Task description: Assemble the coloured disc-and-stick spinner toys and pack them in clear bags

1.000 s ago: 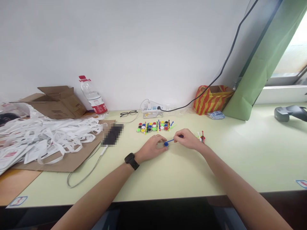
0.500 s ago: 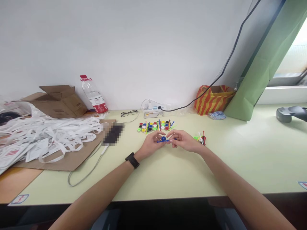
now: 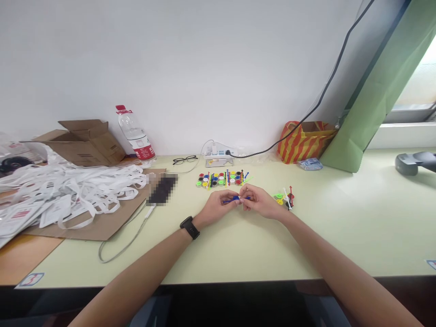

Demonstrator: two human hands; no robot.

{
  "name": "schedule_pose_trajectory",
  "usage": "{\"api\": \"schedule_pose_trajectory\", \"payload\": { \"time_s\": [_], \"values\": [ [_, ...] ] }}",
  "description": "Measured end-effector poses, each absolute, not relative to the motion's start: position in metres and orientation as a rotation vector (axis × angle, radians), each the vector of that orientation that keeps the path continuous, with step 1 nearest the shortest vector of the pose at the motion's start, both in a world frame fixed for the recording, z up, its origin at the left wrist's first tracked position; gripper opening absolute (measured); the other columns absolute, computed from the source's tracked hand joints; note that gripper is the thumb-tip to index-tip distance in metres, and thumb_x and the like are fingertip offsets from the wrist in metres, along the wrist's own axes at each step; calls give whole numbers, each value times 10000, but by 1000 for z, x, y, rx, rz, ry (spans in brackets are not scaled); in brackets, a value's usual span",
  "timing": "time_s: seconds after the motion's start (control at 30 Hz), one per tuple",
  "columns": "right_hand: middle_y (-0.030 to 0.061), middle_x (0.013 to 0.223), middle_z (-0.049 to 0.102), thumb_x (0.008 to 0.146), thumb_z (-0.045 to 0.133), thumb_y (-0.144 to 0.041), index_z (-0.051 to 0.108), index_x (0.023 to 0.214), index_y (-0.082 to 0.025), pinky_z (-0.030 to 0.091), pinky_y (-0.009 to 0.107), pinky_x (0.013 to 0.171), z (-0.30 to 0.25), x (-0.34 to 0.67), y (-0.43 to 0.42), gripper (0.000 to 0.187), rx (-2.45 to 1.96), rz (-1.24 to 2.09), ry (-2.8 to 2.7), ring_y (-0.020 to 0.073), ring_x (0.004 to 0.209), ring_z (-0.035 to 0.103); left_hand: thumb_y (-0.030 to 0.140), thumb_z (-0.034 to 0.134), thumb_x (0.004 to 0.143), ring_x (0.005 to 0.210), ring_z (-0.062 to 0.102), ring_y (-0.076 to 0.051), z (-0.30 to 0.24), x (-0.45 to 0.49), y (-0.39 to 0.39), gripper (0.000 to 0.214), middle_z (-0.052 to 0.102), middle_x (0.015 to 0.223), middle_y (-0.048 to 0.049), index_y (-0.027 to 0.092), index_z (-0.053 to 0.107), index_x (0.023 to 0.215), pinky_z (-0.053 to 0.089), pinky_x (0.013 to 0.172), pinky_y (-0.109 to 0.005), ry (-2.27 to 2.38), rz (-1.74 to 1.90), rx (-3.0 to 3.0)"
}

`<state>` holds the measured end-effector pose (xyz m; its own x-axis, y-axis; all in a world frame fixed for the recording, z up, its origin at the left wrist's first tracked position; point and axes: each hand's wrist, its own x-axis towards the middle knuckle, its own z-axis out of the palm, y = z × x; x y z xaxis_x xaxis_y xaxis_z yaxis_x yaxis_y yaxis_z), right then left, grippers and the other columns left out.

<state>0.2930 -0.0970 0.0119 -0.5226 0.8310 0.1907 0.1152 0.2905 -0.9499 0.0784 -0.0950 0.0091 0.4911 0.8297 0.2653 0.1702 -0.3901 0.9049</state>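
Observation:
Both my hands meet over the middle of the pale green table (image 3: pixel 238 245). My left hand (image 3: pixel 218 208), with a black watch on its wrist, pinches a small blue disc threaded on a thin blue stick (image 3: pixel 235 198). My right hand (image 3: pixel 259 202) pinches the same stick from the right. Just behind my hands lies a row of small coloured discs and sticks (image 3: pixel 222 178). A little heap of loose coloured pieces (image 3: pixel 284 198) lies right of my right hand.
A pile of white straps (image 3: pixel 64 190) on cardboard fills the left side, with an open carton (image 3: pixel 81 141) and a water bottle (image 3: pixel 136 136) behind. Glasses (image 3: pixel 184 160), a power strip (image 3: pixel 218 156), a striped bag (image 3: pixel 303 141) and a green curtain (image 3: pixel 368 91) line the wall. A phone (image 3: pixel 161 190) lies nearby.
My hands have come together and lifted the blue disc and stick off the table; the disc now sits along the stick between both pinches.

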Motion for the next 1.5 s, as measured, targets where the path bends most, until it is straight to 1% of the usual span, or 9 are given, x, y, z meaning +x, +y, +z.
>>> {"api": "schedule_pose_trajectory", "payload": {
  "time_s": [0.1, 0.27, 0.5, 0.8, 1.07, 1.2, 1.27, 1.37, 1.5],
  "values": [
    [0, 852, 613, 923, 630, -398, 539, 959, -217, 479, 289, 653, 10, 293, -97, 206, -906, 1172, -1891, 145, 697, 595, 335, 677, 914, 948, 704, -217, 9, 79, -95, 257, 763, 1081, -102, 161, 755, 1087, 550, 846, -316, 854, 953, 1889],
    [-20, 747, 579, 907, 619, -339, 592, 879, -197, 390, 265, 577, 7, 293, -96, 147, -1013, 948, -1997, 128, 624, 511, 297, 651, 910, 870, 685, -184, 12, 77, -97, 197, 768, 987, -59, 180, 764, 1021, 539, 787, -292, 958, 961, 2036],
    [6, 807, 652, 883, 624, -290, 643, 885, -195, 429, 282, 647, 10, 292, -97, 97, -1019, 933, -2033, 149, 691, 556, 231, 618, 888, 797, 668, -162, 14, 76, -100, 193, 758, 907, -41, 180, 768, 998, 531, 741, -277, 950, 899, 2130],
    [7, 805, 625, 905, 614, -300, 653, 888, -193, 426, 290, 670, 15, 291, -100, 115, -955, 985, -2025, 150, 707, 532, 194, 636, 850, 726, 635, -139, 20, 72, -99, 149, 717, 806, -29, 162, 754, 935, 515, 694, -256, 941, 905, 2148],
    [18, 785, 610, 932, 608, -388, 663, 1003, -186, 458, 302, 667, 17, 298, -94, 221, -909, 1142, -1872, 165, 724, 581, 411, 722, 880, 874, 736, -223, 22, 71, -96, 305, 744, 969, -100, 151, 717, 1040, 582, 822, -353, 786, 911, 1696],
    [37, 809, 623, 934, 612, -436, 668, 1017, -190, 513, 335, 726, 18, 298, -92, 266, -877, 1161, -1856, 184, 772, 608, 422, 770, 848, 899, 743, -236, 21, 68, -92, 360, 740, 1037, -120, 149, 707, 1075, 578, 837, -371, 703, 879, 1499],
    [62, 942, 642, 939, 603, -453, 662, 1094, -207, 538, 349, 748, 17, 298, -93, 297, -884, 1134, -1842, 189, 807, 624, 403, 807, 817, 879, 725, -207, 19, 68, -89, 416, 738, 1035, -107, 170, 705, 1147, 568, 798, -335, 726, 899, 1468],
    [82, 1189, 573, 962, 564, -465, 571, 1346, -281, 547, 338, 737, 17, 297, -94, 425, -935, 1017, -1783, 166, 809, 622, 403, 836, 784, 869, 690, -174, 16, 68, -86, 429, 739, 1020, -90, 173, 736, 1132, 554, 800, -318, 787, 974, 1430],
    [38, 1078, 528, 1007, 488, -456, 356, 1549, -345, 482, 288, 630, 21, 298, -98, 569, -952, 904, -1764, 125, 675, 537, 402, 858, 759, 868, 683, -172, 11, 69, -82, 413, 742, 1006, -89, 153, 758, 1073, 560, 838, -345, 820, 1034, 1354]
  ]
}}
